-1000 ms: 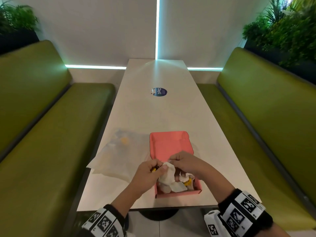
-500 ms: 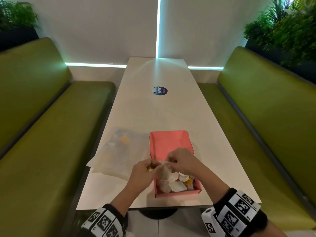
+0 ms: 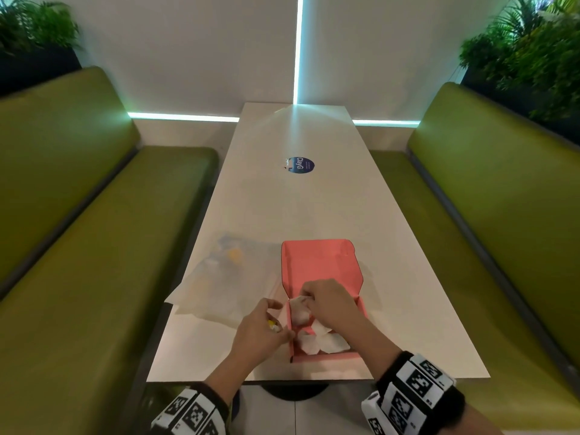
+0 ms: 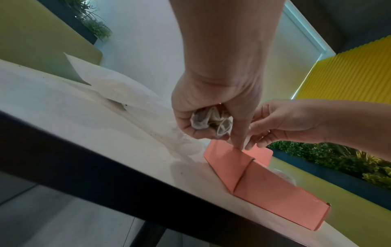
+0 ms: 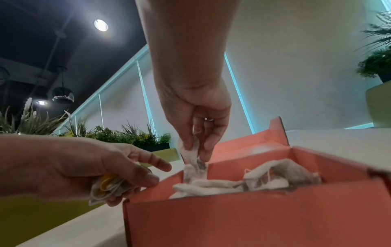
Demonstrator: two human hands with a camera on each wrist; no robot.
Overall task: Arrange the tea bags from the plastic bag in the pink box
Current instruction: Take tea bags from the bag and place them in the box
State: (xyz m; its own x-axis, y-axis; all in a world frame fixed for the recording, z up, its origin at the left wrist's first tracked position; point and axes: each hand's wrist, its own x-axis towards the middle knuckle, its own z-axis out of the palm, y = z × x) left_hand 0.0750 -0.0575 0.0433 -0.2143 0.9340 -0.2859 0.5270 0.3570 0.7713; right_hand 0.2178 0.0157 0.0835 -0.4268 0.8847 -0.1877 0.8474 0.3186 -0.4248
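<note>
The open pink box (image 3: pixel 326 262) sits near the table's front edge with several white tea bags (image 3: pixel 323 343) lying in its near half. My right hand (image 3: pixel 326 301) hangs over the box's far left corner and pinches one tea bag (image 5: pixel 193 156) that dangles into the box (image 5: pixel 232 217). My left hand (image 3: pixel 262 332) stays just left of the box and grips a small bunch of tea bags (image 4: pixel 211 121) with a yellow tag (image 5: pixel 105 183). The clear plastic bag (image 3: pixel 229 277) lies flat to the left of the box.
The long white table (image 3: pixel 292 196) has a round blue sticker (image 3: pixel 300 165) in its middle. Green benches (image 3: pixel 78 246) run along both sides, with planters (image 3: pixel 533 48) behind them. The plastic bag overhangs the table's left edge.
My right hand has drawn one tea bag away from the left hand and carried it over the box's far part. The left hand has moved slightly left, still gripping its bunch.
</note>
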